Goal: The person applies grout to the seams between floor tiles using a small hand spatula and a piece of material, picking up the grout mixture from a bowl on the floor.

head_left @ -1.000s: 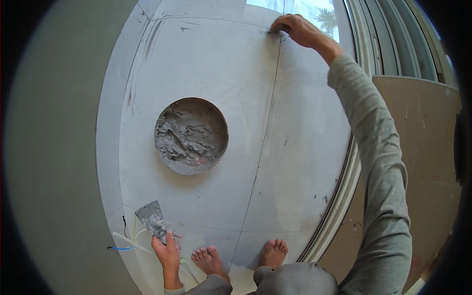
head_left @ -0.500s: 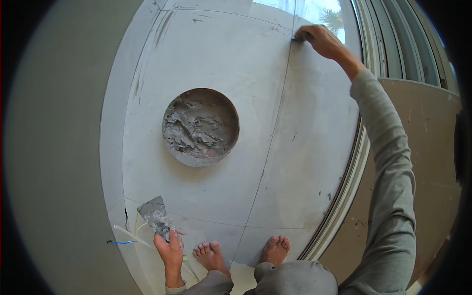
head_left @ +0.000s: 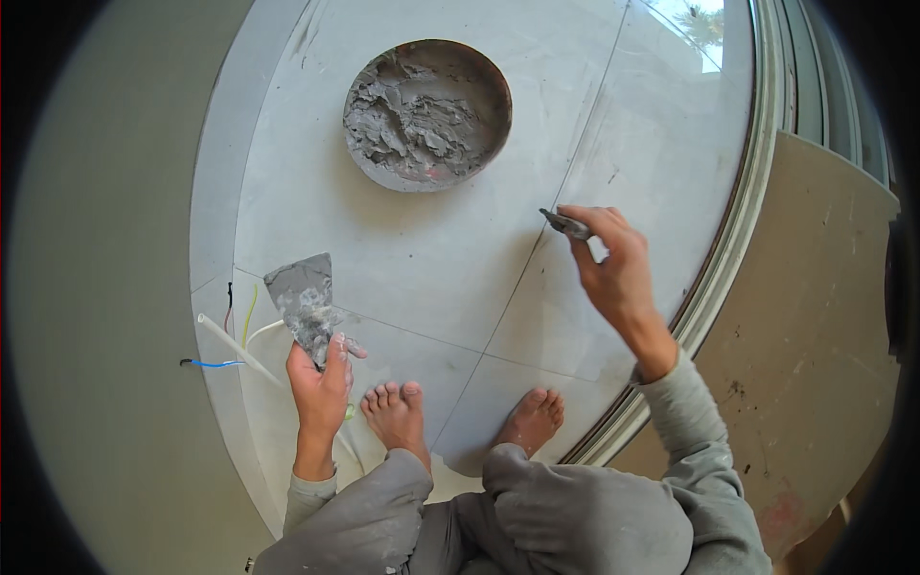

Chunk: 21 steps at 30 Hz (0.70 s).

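My left hand (head_left: 321, 393) grips the handle end of a putty knife (head_left: 305, 292), its broad blade smeared with grey paste and pointing away from me. White and grey residue coats my fingers there. Between the thumb and fingers of my right hand (head_left: 618, 264) is a small dark grey scraper (head_left: 565, 224), its thin edge close to a joint line between the floor tiles; whether it touches the floor I cannot tell. Beyond both hands a round bowl (head_left: 500, 105) stands on the floor, holding a mass of thick grey paste (head_left: 412, 120).
Loose wires, one of them blue (head_left: 216, 363), and a white conduit (head_left: 235, 347) stick out by the wall (head_left: 115, 287) at left. A sliding-door track (head_left: 733, 249) curves along the right, with a brown board (head_left: 815, 287) past it. My bare feet (head_left: 395, 417) rest on the pale tiles.
My right hand has drawn back toward me along the tile joint with the scraper. The view has shifted, so the bowl sits higher in it. My left hand still holds the putty knife.
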{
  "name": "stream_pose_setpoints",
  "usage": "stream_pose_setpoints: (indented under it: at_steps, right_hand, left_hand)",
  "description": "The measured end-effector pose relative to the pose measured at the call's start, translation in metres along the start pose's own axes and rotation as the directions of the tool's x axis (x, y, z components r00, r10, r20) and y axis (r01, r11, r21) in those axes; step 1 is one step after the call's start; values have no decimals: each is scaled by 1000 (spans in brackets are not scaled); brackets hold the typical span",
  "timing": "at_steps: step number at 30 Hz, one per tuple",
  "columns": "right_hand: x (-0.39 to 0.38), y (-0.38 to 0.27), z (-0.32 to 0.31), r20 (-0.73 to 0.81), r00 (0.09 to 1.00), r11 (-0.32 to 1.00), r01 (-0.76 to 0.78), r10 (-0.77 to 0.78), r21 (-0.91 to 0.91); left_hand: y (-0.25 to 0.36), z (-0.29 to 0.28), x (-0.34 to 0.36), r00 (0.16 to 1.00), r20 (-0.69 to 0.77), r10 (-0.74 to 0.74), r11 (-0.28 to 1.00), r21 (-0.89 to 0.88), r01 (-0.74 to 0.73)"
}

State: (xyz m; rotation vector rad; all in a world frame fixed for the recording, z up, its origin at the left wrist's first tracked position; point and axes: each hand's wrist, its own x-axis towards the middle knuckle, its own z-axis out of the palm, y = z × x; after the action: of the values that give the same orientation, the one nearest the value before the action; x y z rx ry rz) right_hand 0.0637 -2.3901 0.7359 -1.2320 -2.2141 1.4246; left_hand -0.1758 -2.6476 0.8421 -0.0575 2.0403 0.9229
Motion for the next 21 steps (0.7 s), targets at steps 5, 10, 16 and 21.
stream_pose_setpoints:
  at_steps: [5, 10, 16, 21]
  right_hand:
    - [-108, -44, 11, -12, 986, 954, 161, -169, -254]
    - [-280, -140, 41, 269, 958, 988, 128, -102, -83]
    - [-272, -159, 13, -30, 996, 996, 84, -86, -38]
    - [-276, -151, 41, -28, 982, 916, 163, -186, -365]
  left_hand:
    - [5, -8, -95, 997, 66, 50, 999, 1, -50]
    - [10, -38, -172, 994, 77, 81, 997, -6, -80]
    - [-2, -84, -215, 982, 94, 165, 986, 7, -166]
    - [-20, -108, -233, 982, 97, 163, 986, 1, -164]
